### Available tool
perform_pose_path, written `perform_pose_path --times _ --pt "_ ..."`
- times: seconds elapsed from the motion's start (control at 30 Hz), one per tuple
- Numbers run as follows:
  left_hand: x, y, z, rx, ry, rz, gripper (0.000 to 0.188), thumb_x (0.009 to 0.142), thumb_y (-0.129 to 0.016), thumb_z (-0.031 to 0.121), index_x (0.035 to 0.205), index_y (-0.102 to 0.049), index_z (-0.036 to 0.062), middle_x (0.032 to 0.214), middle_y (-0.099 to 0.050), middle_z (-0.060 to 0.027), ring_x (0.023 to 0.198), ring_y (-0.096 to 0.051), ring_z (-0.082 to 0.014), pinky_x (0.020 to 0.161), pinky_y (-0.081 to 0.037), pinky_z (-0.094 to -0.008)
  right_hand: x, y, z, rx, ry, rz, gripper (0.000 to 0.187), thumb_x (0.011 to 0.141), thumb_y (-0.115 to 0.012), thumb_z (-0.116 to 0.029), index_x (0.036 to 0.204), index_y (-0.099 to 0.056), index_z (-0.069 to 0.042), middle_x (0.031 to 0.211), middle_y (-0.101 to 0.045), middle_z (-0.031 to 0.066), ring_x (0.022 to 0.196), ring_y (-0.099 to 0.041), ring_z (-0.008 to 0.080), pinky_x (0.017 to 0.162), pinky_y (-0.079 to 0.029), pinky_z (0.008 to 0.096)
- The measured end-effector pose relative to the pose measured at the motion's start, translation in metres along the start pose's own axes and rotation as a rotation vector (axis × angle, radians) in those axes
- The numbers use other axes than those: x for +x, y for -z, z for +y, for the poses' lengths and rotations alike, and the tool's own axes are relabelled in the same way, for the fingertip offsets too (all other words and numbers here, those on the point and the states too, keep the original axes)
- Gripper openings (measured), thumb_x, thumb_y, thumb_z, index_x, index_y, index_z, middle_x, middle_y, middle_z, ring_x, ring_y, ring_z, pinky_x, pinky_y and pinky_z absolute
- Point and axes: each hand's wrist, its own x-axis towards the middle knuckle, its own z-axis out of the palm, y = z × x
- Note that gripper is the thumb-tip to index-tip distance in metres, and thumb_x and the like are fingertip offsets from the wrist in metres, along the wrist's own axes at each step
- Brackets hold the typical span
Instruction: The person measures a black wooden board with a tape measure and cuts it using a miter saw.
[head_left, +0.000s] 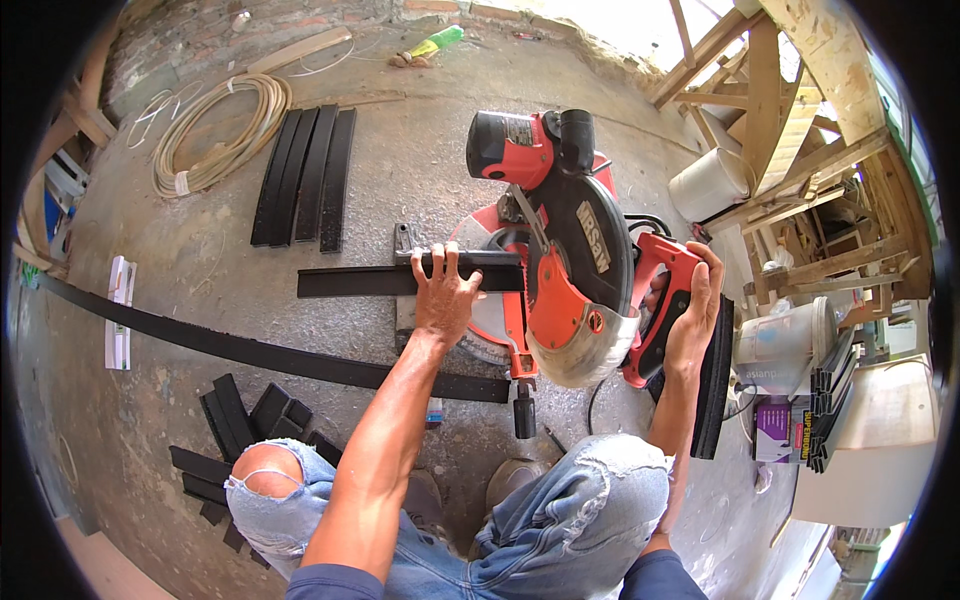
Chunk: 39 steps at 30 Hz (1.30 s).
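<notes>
Here, in the head view, my left hand [447, 298] clamps the black profile strip [350, 283] down on the base [483, 335] of the miter saw [575, 215], its free end jutting past the left edge; my right hand [695, 315] grasps the red-and-black handle [667, 332]. Best, I judge: keep the strip snug to the fence [493, 258], fingers clear of the orange guard [560, 305]. That guard hides the strip's right end; some right fingers vanish behind the handle.

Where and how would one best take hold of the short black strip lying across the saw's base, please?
Probably by the free left end of the short black strip, coming from the left: that end juts out past the saw's base, with its long edges exposed to pinch, and faces away from the orange guard. The left hand covers the strip farther right.
</notes>
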Motion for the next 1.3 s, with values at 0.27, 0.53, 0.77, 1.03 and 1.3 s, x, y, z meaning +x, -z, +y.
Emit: perform_pose_path --times 0.27,0.53,0.77,1.03,1.3 --pt "0.0 0.0011 -0.0008 0.004 -0.003 0.008 0.037 0.078 -0.081 0.04 0.109 -0.078 0.0197 0.135 -0.045 -0.0193 0.134 -0.038 -0.0371 0.113 -0.02 -0.0668 0.0007 -0.0007 0.0005 0.014 0.001 -0.002 0.038 0.111 -0.04 -0.041 0.129 -0.055 -0.011 0.079 -0.064 0.0036 0.063 -0.06 0.0089 0.059 -0.05 0.0237" --pt "-0.0007 -0.003 -0.0014 0.001 -0.013 0.026 0.036 0.079 -0.08 0.04 0.109 -0.078 0.0195 0.135 -0.045 -0.019 0.134 -0.038 -0.0369 0.113 -0.02 -0.0666 0.0005 0.0008 0.0011 0.006 -0.002 0.0 0.038 0.111 -0.04 -0.041 0.128 -0.055 -0.01 0.079 -0.064 0.0038 0.063 -0.06 0.009 0.058 -0.05 0.0237" --pt "-0.0004 -0.0023 -0.0008 -0.004 -0.008 0.026 0.036 0.079 -0.081 0.038 0.109 -0.078 0.0197 0.135 -0.045 -0.0188 0.134 -0.038 -0.037 0.113 -0.02 -0.0672 0.0008 0.001 0.0012 0.011 0.002 -0.007 0.039 0.111 -0.039 -0.042 0.128 -0.055 -0.01 0.079 -0.064 0.0036 0.063 -0.06 0.0088 0.058 -0.05 0.0234" --pt "-0.0008 -0.0035 -0.002 -0.012 -0.01 0.044 0.035 0.078 -0.081 0.039 0.107 -0.078 0.0195 0.135 -0.044 -0.0184 0.135 -0.038 -0.037 0.113 -0.022 -0.0678 0.0014 0.0004 0.0022 0.009 0.002 -0.005 0.039 0.111 -0.039 -0.042 0.128 -0.055 -0.01 0.079 -0.064 0.0035 0.062 -0.06 0.0087 0.057 -0.05 0.0234" --pt "-0.0004 -0.004 -0.0019 -0.018 -0.008 0.045 0.035 0.078 -0.081 0.04 0.106 -0.078 0.0197 0.135 -0.044 -0.018 0.135 -0.037 -0.0369 0.113 -0.021 -0.0678 0.0007 -0.0002 0.0002 0.018 -0.005 0.002 0.038 0.111 -0.039 -0.04 0.129 -0.055 -0.01 0.079 -0.064 0.0037 0.063 -0.06 0.0091 0.058 -0.049 0.0238"
